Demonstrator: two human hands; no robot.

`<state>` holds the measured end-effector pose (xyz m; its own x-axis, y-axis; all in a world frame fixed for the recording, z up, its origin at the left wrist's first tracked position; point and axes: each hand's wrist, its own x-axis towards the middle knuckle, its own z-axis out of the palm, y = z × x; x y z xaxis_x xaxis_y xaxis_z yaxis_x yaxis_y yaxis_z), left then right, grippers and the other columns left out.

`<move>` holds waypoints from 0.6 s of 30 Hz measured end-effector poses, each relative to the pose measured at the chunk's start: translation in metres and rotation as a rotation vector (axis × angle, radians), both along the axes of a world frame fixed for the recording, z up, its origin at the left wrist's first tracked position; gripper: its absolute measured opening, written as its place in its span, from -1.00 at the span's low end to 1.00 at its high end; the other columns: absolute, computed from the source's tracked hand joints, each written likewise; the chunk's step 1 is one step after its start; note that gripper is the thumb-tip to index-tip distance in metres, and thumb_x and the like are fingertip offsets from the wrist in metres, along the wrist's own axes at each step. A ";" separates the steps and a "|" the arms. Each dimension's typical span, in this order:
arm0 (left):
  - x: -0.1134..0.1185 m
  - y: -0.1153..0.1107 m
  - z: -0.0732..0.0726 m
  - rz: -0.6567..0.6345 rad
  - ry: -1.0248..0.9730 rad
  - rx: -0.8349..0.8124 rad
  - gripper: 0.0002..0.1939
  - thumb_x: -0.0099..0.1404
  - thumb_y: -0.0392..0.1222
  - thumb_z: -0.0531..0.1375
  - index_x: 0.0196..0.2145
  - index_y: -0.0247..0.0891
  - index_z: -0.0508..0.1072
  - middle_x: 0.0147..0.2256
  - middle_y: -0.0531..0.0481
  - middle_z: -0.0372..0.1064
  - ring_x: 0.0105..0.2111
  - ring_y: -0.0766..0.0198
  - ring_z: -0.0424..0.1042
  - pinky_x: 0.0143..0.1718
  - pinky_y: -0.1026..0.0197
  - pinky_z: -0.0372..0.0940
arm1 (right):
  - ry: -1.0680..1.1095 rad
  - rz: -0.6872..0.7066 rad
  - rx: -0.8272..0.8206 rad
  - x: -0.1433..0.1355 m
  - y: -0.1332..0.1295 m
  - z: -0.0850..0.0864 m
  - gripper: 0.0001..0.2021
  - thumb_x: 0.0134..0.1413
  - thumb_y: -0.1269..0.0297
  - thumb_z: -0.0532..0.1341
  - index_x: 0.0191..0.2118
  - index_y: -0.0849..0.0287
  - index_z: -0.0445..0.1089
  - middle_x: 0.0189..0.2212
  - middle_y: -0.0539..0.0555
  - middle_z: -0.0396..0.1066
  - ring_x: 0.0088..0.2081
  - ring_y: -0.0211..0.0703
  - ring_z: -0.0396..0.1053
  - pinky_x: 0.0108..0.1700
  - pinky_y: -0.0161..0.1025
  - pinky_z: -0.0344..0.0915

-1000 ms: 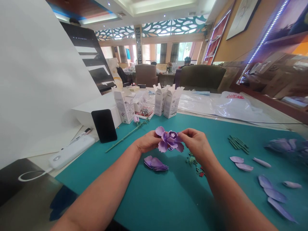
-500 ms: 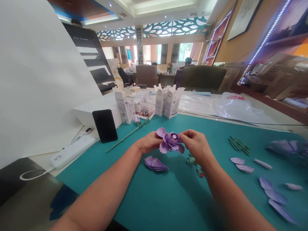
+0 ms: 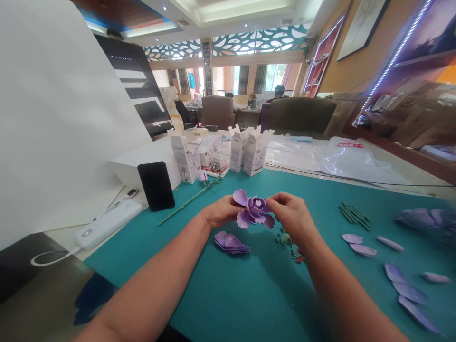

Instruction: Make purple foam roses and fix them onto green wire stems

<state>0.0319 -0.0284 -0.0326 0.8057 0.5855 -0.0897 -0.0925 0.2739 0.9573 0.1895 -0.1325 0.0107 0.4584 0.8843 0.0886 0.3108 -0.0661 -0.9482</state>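
Observation:
A purple flower (image 3: 254, 209) with several spread petals is held above the green mat (image 3: 263, 294). My left hand (image 3: 223, 211) grips it from the left, fingertips partly hidden behind a petal. From the right, my right hand (image 3: 287, 209) pinches the flower's edge between thumb and fingers. Below the flower lies a stack of purple petals (image 3: 231, 243). Small green and red pieces (image 3: 290, 244) lie beside my right wrist, partly covered by the forearm.
Loose purple petals (image 3: 409, 290) and green sticks (image 3: 354, 216) lie at the right. A long green stem (image 3: 185, 204), a black tablet-like panel (image 3: 156, 186) and a white power strip (image 3: 109, 224) are at the left. Open white boxes (image 3: 254, 154) stand behind the mat.
Both hands keep their hold on the flower, which is tilted very slightly differently. Nothing on the mat has visibly moved.

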 end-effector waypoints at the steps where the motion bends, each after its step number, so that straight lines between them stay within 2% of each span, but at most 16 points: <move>1: 0.000 0.000 0.000 0.000 0.002 -0.001 -0.63 -0.16 -0.16 0.44 -0.40 -0.38 0.46 -0.44 -0.03 0.42 -0.47 0.35 0.38 -0.40 0.29 0.25 | 0.007 0.001 -0.003 0.000 0.000 0.000 -0.78 -0.24 0.13 0.24 -0.57 0.21 0.38 -0.69 -0.06 0.26 -0.62 -0.33 0.12 -0.58 -0.35 0.07; 18: 0.004 -0.003 0.002 -0.016 -0.045 -0.032 -0.67 -0.13 -0.17 0.43 -0.41 -0.39 0.48 -0.48 -0.03 0.42 -0.47 0.34 0.37 -0.36 0.26 0.25 | 0.028 -0.017 0.018 0.000 -0.001 0.005 -0.81 -0.25 0.17 0.23 -0.60 0.20 0.34 -0.71 -0.06 0.26 -0.64 -0.33 0.13 -0.61 -0.36 0.04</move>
